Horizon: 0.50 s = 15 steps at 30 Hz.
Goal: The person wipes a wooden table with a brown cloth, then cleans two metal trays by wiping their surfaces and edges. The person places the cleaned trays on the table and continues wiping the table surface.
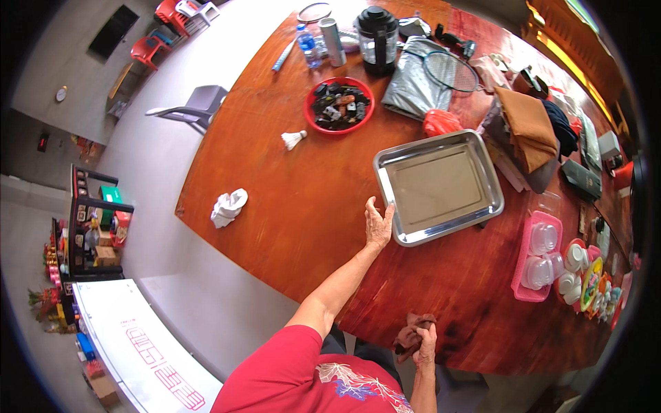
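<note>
My left hand (377, 226) is at the near left side of a rectangular shiny metal tray (441, 235), its thumb side against the rim. The fingers of that hand are apart and do not wrap round the tray. The tray lies on the reddish-brown wooden table, turned slightly askew, with its inside facing up. Down at the table's near edge, my right hand (425, 347) is closed on a crumpled brown cloth (411, 332), which bunches up above and beside the fingers.
Left of the tray are a crumpled white cloth (228, 208), a shuttlecock (292, 140) and a red bowl of dark pieces (339, 127). Behind stand a water bottle (307, 48) and a blender jug (377, 41). To the right sit folded brown fabric (527, 127) and a pink tray (523, 282).
</note>
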### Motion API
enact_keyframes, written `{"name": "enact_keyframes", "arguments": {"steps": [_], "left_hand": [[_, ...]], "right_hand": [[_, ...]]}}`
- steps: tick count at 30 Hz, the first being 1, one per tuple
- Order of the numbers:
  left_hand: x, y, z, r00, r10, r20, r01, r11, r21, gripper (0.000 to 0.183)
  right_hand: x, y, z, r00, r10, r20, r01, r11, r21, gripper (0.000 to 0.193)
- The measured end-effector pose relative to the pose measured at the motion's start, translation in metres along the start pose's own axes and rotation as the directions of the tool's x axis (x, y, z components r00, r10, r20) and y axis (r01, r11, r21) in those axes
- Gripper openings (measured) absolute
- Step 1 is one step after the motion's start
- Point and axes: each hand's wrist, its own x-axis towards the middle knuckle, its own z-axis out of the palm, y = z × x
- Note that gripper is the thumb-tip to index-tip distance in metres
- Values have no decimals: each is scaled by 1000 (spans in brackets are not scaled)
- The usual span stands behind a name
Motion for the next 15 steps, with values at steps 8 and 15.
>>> {"name": "enact_keyframes", "arguments": {"steps": [8, 15], "left_hand": [[-10, -107, -169, 955, 47, -294, 109, 863, 493, 61], [30, -161, -350, 945, 158, -288, 163, 537, 827, 72]], "right_hand": [[34, 12, 105, 958, 7, 286, 135, 870, -473, 36], [96, 71, 205, 901, -94, 423, 377, 653, -657, 30]]}}
